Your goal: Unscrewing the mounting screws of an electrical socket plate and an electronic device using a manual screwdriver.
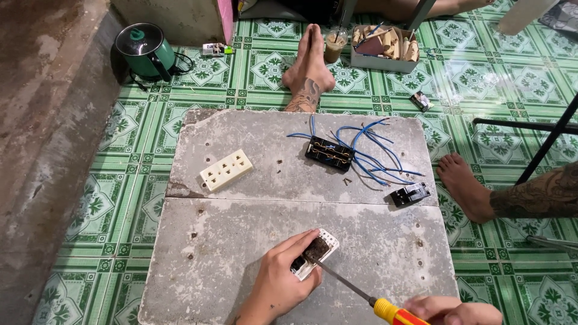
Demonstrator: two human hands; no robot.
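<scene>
1. On the far left, a green pot with a dark lid (146, 51) stood on the tiled floor (120, 198), well apart from your work. Nothing there needed your attention.

2. On the grey board (241, 241), the cream multi-socket plate (226, 170) lay face up at the upper left, apart from both your hands.

3. Your left hand (280, 280) was closed around the white switch module (316, 253), fingers wrapped over its near side, pressing it flat to the board near the lower middle. That was a sound hold: keeping the module pinned flat would stop it twisting under the tool.

4. The screwdriver shaft (343, 281) ran from the lower right up to the dark, dirty back of the module, its tip touching there. You would have done well to keep the shaft in line with the screw and press down firmly before turning, so that the tip could not slip toward your left fingers.

5. Your right hand (457, 312) was clamped on the yellow and red handle (397, 313) at the bottom edge, only partly in view.

6. Further up, the black terminal block (329, 153) with its blue wires (373, 153) lay beside a few loose screws (347, 180), and a smaller black part (410, 194) sat near the board's right edge.

7. Another person's bare feet (308, 72) rested just beyond the board, and a further foot (466, 183) stood on the right, clear of your hands.
</scene>
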